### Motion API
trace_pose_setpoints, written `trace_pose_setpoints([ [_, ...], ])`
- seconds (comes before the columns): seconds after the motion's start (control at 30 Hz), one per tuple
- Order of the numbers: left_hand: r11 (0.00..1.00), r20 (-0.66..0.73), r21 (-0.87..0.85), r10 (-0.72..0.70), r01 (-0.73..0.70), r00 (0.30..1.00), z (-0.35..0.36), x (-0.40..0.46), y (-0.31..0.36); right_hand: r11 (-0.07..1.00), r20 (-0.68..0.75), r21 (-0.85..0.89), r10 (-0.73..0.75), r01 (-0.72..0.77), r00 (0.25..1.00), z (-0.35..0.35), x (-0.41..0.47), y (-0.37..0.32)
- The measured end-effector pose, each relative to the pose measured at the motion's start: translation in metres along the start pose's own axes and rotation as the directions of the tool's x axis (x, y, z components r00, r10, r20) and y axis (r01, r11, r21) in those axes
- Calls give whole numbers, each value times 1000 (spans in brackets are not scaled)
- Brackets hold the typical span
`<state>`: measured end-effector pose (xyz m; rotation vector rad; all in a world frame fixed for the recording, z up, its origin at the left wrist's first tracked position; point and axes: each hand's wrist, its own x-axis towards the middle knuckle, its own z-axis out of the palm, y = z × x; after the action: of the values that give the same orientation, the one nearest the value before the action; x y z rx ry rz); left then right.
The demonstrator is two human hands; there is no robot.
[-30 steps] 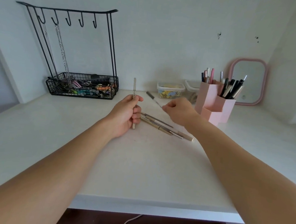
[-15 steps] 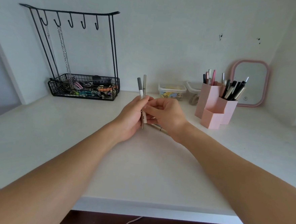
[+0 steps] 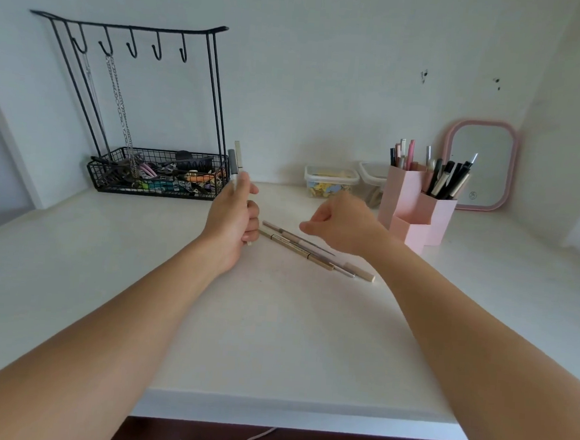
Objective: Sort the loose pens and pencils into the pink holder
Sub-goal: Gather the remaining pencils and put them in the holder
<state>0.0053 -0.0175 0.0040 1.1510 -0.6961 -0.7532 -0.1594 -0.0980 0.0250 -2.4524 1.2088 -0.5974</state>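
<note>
Since half a second ago, right hand (image 3: 341, 223) has left the left hand (image 3: 231, 221), fingers curled on nothing, above loose pens (image 3: 309, 248) mid-desk (image 3: 140, 278). Left grips two upright pens (image 3: 235, 162). Gathering continues; next, likely another pickup. Pink holder (image 3: 416, 208) stands far right, beside mirror (image 3: 479, 164); wire basket (image 3: 154, 172) far left.
</note>
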Motion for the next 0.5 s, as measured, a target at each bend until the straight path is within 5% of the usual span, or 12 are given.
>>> trace_pose_setpoints([
  [0.1,991,-7,-105,-82,81,997,-3,2,2,980,125,-198,-2,27,992,2,-2,3],
  [0.5,994,54,-25,-103,105,993,1,2,-4,995,191,-60,85,-75,978,5,4,8],
])
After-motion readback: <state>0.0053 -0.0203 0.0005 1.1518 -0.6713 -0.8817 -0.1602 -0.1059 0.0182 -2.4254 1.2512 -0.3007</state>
